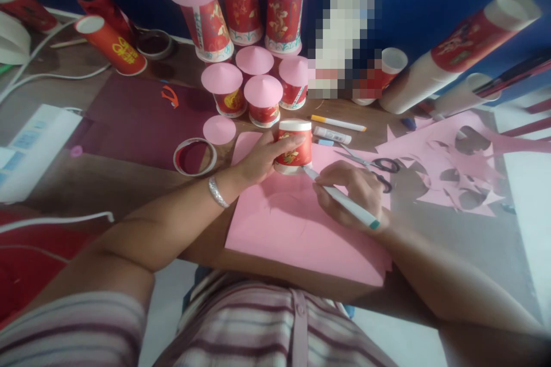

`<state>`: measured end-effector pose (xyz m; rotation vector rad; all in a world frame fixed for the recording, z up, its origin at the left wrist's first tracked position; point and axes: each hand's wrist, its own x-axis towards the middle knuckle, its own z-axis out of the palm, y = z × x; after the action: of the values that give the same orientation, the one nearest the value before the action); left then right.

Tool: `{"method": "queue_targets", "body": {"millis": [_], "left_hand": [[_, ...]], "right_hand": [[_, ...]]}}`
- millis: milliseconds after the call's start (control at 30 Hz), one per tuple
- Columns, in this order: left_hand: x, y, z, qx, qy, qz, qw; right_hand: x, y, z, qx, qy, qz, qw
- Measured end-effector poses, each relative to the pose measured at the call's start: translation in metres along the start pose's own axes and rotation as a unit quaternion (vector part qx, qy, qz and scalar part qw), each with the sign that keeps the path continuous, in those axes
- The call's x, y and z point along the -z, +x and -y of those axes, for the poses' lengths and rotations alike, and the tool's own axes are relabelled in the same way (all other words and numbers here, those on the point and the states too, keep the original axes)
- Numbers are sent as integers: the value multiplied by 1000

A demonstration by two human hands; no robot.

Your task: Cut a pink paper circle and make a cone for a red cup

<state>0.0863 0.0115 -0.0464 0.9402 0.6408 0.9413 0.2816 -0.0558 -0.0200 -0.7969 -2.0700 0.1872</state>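
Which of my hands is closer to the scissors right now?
Right. The right hand, holding a pen, sits just beside the scissors; the left hand grips the red cup farther away on the pink paper.

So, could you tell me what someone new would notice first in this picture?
The left hand holds a red paper cup on a pink sheet at the middle of the table, and the right hand holds a white pen with its tip at the cup's lower edge. Behind them stands a cluster of red cups capped with pink cones.
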Motion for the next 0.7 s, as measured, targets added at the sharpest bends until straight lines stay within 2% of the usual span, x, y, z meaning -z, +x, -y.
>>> {"method": "queue_targets", "body": {"millis": [700], "left_hand": [[2, 1, 3, -3, 5, 6, 1000]], "right_hand": [[0, 1, 1, 5, -16, -2, 1000]]}}
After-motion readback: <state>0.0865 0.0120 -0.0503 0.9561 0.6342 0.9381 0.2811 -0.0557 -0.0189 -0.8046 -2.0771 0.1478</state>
